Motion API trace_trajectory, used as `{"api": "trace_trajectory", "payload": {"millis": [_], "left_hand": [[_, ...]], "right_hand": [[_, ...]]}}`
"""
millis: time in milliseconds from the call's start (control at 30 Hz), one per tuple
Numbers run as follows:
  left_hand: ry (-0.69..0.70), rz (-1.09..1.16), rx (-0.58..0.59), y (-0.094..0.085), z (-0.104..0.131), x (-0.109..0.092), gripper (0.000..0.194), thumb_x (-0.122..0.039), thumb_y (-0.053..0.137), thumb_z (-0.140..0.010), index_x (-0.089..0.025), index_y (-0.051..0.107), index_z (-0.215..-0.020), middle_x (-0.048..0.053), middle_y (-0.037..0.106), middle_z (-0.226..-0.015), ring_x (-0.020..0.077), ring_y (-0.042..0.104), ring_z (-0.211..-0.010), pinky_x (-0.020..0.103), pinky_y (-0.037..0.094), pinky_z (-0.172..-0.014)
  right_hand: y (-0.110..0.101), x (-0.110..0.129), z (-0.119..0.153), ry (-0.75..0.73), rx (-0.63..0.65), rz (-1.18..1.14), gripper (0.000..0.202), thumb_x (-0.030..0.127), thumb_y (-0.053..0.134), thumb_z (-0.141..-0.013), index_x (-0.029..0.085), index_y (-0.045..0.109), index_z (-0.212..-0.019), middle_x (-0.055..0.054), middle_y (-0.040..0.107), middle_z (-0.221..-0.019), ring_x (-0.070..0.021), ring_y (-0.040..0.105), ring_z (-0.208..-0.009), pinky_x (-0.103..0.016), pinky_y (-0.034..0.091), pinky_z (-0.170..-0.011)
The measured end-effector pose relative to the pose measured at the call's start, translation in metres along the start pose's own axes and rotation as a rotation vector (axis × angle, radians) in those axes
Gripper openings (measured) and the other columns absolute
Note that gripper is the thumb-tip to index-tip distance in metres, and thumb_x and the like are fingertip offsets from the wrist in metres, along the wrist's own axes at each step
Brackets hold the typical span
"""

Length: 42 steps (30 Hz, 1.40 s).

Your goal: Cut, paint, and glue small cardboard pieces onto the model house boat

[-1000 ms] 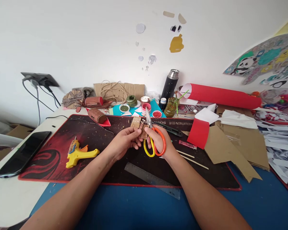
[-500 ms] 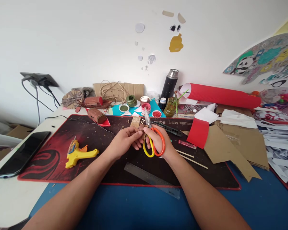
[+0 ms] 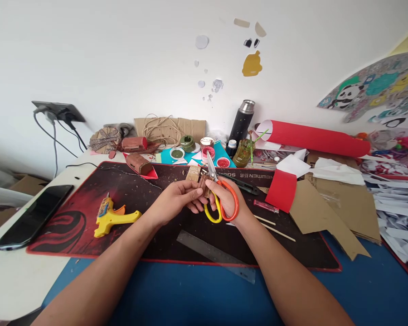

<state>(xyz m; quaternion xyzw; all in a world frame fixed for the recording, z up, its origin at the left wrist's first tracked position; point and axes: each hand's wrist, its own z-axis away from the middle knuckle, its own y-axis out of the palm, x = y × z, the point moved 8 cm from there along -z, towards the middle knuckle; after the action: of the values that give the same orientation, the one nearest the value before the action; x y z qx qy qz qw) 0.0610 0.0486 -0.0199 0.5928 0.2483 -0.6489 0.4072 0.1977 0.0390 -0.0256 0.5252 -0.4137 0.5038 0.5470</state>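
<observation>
Between my hands is a small brown cardboard piece (image 3: pixel 206 184). My left hand (image 3: pixel 178 198) pinches its left side with thumb and fingers. My right hand (image 3: pixel 227 198) holds its right side, and the scissors (image 3: pixel 219 195) hang on that same hand, with yellow and orange handles and blades pointing up and away. A printed cardboard piece (image 3: pixel 192 173) lies just beyond my left fingers. Past the hands stand open jars of pink paint (image 3: pixel 208 154) and green paint (image 3: pixel 187 144). A black cutter (image 3: pixel 243 184) lies to the right of the scissors blades.
A yellow glue gun (image 3: pixel 114 218) and a phone (image 3: pixel 34 217) lie at the left. A clear ruler (image 3: pixel 216 256) is nearer me. Cardboard sheets (image 3: pixel 321 213) and a red roll (image 3: pixel 313 138) occupy the right. A black flask (image 3: pixel 241 121) stands by the wall.
The small brown piece has turned slightly between my fingers, and the scissors have shifted a little to the right. The whole view has moved slightly.
</observation>
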Motion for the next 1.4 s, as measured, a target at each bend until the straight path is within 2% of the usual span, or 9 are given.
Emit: {"api": "trace_trajectory", "payload": {"millis": [233,367,500,633,767,967,1133,1300,1400], "left_hand": [[0.045,0.108,-0.123,-0.009,-0.002,-0.001,0.050,-0.059,0.094,-0.075,-0.015,0.074,-0.088,0.008,0.081,-0.081,0.0170,0.075,-0.065,0.026,0.059,-0.060],[0.117,0.061,-0.240,-0.020,-0.001,-0.007,0.050,-0.060,0.092,-0.076,-0.016,0.071,-0.087,0.007,0.080,-0.077,0.0184,0.075,-0.064,0.028,0.059,-0.060],[0.165,-0.092,-0.362,-0.028,0.003,-0.012,0.046,-0.059,0.086,-0.081,-0.018,0.068,-0.088,0.006,0.078,-0.074,0.0194,0.073,-0.062,0.031,0.059,-0.061],[0.220,-0.326,-0.395,-0.021,0.007,-0.016,0.034,-0.053,0.075,-0.090,-0.020,0.066,-0.088,0.002,0.076,-0.073,0.0191,0.070,-0.064,0.031,0.057,-0.062],[0.356,-0.641,-0.467,-0.013,0.015,-0.027,0.021,-0.041,0.069,-0.094,-0.022,0.065,-0.086,0.000,0.075,-0.078,0.0173,0.066,-0.067,0.030,0.051,-0.064],[0.471,-0.673,-0.381,-0.003,0.014,-0.031,0.010,-0.033,0.065,-0.096,-0.023,0.067,-0.095,0.005,0.079,-0.113,0.0208,0.073,-0.097,0.030,0.056,-0.078],[0.344,-0.497,-0.253,-0.004,0.009,-0.024,0.024,-0.045,0.071,-0.095,-0.023,0.065,-0.093,0.002,0.074,-0.093,0.0190,0.070,-0.082,0.031,0.058,-0.075],[0.243,-0.251,-0.157,-0.005,0.005,-0.020,0.038,-0.057,0.076,-0.092,-0.021,0.065,-0.092,0.003,0.073,-0.094,0.0214,0.073,-0.087,0.037,0.062,-0.086],[0.238,-0.123,-0.151,-0.008,0.001,-0.016,0.043,-0.055,0.085,-0.086,-0.021,0.064,-0.099,0.004,0.075,-0.101,0.0215,0.073,-0.092,0.037,0.062,-0.088]], "right_hand": [[0.008,-0.004,0.001,0.008,0.041,0.032,0.046,0.063,0.077,-0.085,0.022,0.058,-0.080,0.005,0.061,-0.052,-0.0117,0.053,-0.037,-0.022,0.040,-0.039],[0.002,-0.001,0.002,-0.010,-0.048,0.062,0.041,0.061,0.075,-0.088,0.022,0.062,-0.087,0.006,0.061,-0.054,-0.0121,0.054,-0.038,-0.022,0.041,-0.039],[-0.005,0.005,0.003,-0.054,-0.117,0.107,0.038,0.058,0.075,-0.089,0.022,0.064,-0.092,0.006,0.061,-0.055,-0.0130,0.056,-0.040,-0.022,0.044,-0.040],[0.000,0.005,0.004,-0.070,-0.083,0.146,0.038,0.058,0.077,-0.087,0.022,0.065,-0.093,0.006,0.060,-0.055,-0.0138,0.055,-0.040,-0.023,0.044,-0.040],[0.004,0.004,0.005,-0.100,-0.062,0.194,0.034,0.054,0.078,-0.088,0.023,0.063,-0.090,0.006,0.060,-0.056,-0.0142,0.056,-0.041,-0.023,0.044,-0.041],[0.004,0.002,0.005,-0.098,-0.072,0.190,0.035,0.053,0.078,-0.088,0.023,0.060,-0.085,0.006,0.059,-0.055,-0.0138,0.056,-0.041,-0.023,0.043,-0.040],[0.003,0.005,0.006,-0.096,-0.070,0.179,0.034,0.053,0.077,-0.089,0.023,0.061,-0.088,0.007,0.059,-0.054,-0.0141,0.055,-0.040,-0.023,0.044,-0.039],[0.002,0.008,0.006,-0.094,-0.056,0.159,0.034,0.054,0.075,-0.090,0.023,0.062,-0.091,0.006,0.061,-0.056,-0.0141,0.056,-0.041,-0.023,0.045,-0.041],[0.002,0.005,0.006,-0.064,-0.055,0.150,0.035,0.055,0.076,-0.089,0.024,0.062,-0.091,0.006,0.061,-0.055,-0.0141,0.054,-0.039,-0.024,0.043,-0.039]]}}
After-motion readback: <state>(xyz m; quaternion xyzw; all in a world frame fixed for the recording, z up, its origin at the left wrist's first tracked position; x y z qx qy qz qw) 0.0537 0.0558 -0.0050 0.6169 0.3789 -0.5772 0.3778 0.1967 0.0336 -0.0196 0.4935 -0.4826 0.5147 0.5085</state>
